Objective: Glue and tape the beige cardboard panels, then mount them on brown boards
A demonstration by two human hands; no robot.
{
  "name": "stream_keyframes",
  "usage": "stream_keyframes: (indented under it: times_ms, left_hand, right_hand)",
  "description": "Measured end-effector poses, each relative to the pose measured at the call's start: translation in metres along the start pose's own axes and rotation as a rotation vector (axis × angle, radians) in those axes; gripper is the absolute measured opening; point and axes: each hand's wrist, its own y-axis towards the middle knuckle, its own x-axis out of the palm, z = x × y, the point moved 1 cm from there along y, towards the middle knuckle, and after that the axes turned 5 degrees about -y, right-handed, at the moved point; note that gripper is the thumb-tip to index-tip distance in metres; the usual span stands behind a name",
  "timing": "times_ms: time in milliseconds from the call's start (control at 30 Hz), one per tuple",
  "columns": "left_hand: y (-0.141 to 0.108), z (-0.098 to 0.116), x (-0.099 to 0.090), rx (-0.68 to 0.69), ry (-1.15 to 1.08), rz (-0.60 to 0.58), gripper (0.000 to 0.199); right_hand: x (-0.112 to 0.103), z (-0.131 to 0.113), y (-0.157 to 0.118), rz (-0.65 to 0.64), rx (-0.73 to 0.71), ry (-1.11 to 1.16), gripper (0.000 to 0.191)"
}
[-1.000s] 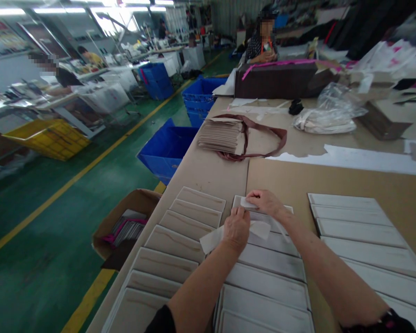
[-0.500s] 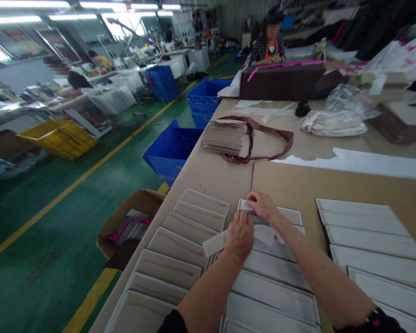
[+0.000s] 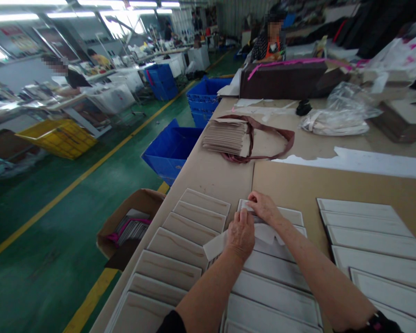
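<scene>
Because the table (image 3: pixel 360 185) beneath your hands supports the pale panels (image 3: pixel 273 291) flat, their weight should matter little; they look light and stiff, best taken by opposite long edges. They overlap in a column under and nearer than your left hand (image 3: pixel 241 233), with another column (image 3: pixel 169 263) to its left. White strips, one poking out left of that hand (image 3: pixel 215 246), one to its right (image 3: pixel 264 233), look thin, limp and easily creased: pinch near an end. Your right hand's (image 3: pixel 265 207) fingertips close together at the farthest panel (image 3: pixel 243 203); your left's fingers bend beside them, grip hidden.
</scene>
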Motion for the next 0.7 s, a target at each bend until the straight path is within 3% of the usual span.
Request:
stream_keyframes:
  times_ms: [167,400,700]
  left_hand:
    - [-0.0004,-0.0005,-0.0028,0.009,-0.033,-0.01,0.022]
    - [0.0001,0.0,0.0035,-0.01,-0.007,0.03,0.031]
    - [0.0044,-0.0028,-0.002,-0.006,-0.033,-0.089,0.034]
  right_hand:
    - [0.0001,-0.0012,-0.0012,0.006,-0.009,-0.019,0.006]
    - [0.0024,-0.0018,0.001,0.005,0.004,-0.068,0.006]
    - [-0.0009,-0.0081,0.0001,-0.007,0.032,-0.106,0.009]
